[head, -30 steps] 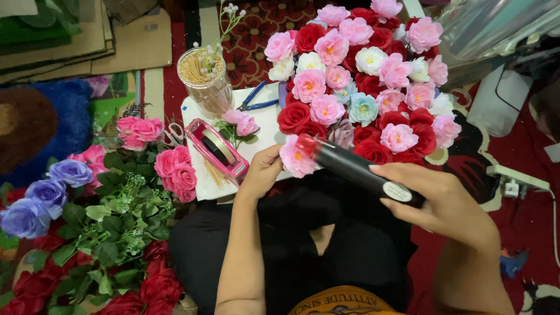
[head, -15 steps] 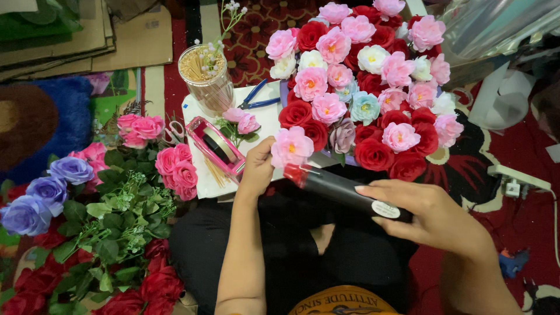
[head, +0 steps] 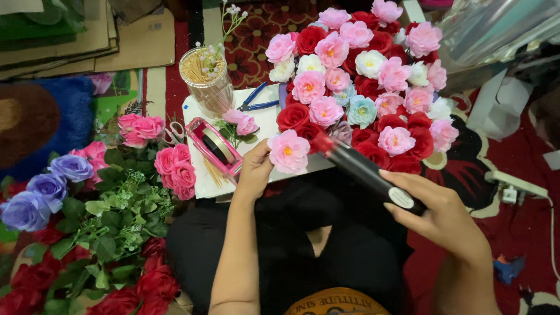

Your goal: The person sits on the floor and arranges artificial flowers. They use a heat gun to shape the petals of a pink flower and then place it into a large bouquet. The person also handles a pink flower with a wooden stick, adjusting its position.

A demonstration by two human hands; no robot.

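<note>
Head view: left hand (head: 255, 169) reaches forward, fingers pinched on a pink flower (head: 288, 151) at the flower board's (head: 373, 76) lower edge. Right hand (head: 443, 213), angled inward, grips a black glue gun (head: 364, 169), tip beside the flower.

Beside me: pink tape dispenser (head: 214, 147), jar of sticks (head: 206, 79), blue pliers (head: 256, 100), scissors (head: 171, 134) (half hidden), purple roses (head: 44, 189), cardboard sheets (head: 87, 38).
</note>
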